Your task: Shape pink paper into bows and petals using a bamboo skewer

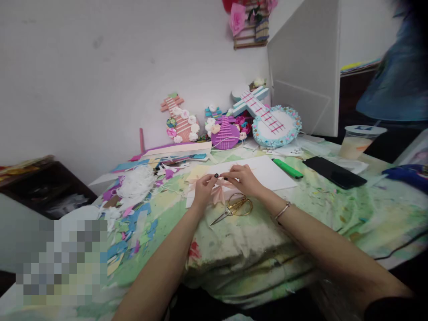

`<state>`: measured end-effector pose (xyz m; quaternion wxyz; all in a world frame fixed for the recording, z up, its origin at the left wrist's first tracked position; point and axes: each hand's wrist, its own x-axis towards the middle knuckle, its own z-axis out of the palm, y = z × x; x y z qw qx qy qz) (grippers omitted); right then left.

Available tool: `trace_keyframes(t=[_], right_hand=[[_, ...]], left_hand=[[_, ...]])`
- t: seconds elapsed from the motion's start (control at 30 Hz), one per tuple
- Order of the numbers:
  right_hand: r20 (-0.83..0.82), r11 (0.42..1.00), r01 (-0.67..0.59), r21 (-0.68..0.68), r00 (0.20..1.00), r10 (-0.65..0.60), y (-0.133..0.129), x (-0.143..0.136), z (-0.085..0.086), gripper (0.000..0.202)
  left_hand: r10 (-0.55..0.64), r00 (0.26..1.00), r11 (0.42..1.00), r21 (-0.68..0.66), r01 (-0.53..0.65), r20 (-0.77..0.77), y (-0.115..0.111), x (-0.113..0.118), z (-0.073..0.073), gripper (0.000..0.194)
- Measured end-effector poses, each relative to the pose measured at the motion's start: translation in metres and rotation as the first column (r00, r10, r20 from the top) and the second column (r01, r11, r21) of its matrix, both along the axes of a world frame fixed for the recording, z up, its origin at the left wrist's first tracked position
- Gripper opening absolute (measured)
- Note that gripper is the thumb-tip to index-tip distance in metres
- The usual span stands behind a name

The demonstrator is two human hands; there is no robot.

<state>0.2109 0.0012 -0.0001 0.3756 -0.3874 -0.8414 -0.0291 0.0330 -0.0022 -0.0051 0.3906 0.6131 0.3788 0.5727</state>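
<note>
Pinching peach paper [219, 195], the left hand [203, 186] and right hand [245, 179] nearly meet over a white sheet [277, 175]; scissors [230, 209] lie just beside on the stained cloth [250, 243].

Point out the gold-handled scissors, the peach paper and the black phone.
Gold-handled scissors [230, 210]: head view, around the pivot between blades and handles.
Peach paper [219, 196]: head view, on the folded part below the fingers.
Black phone [335, 172]: head view, mid-surface.
</note>
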Motion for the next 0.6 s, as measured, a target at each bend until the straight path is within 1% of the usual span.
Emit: trace_keyframes(t=[0.17,0.33,0.53,0.6], right_hand=[[0.001,1.0,-0.003,0.009,1.0,0.003,-0.0008,-0.0012,-0.0012,0.024],[0.017,1.0,-0.009,0.018,1.0,0.009,-0.0001,-0.0008,-0.0017,0.023],[-0.049,1.0,0.014,0.007,0.999,-0.013,-0.004,-0.001,0.0005,0.019],[-0.054,1.0,0.004,0.008,0.999,-0.004,-0.0044,-0.0001,0.0008,0.018]], left_hand=[[0.008,0.999,1.0,0.016,-0.008,-0.051,-0.0013,-0.0021,0.0011,0.017],[0.01,0.998,1.0,0.015,-0.009,-0.062,-0.0029,-0.0006,0.0022,0.014],[-0.003,0.999,1.0,0.003,0.003,-0.053,-0.0031,-0.0015,0.0018,0.018],[-0.011,0.999,1.0,-0.005,0.011,-0.04,-0.0021,-0.0018,0.0006,0.017]])
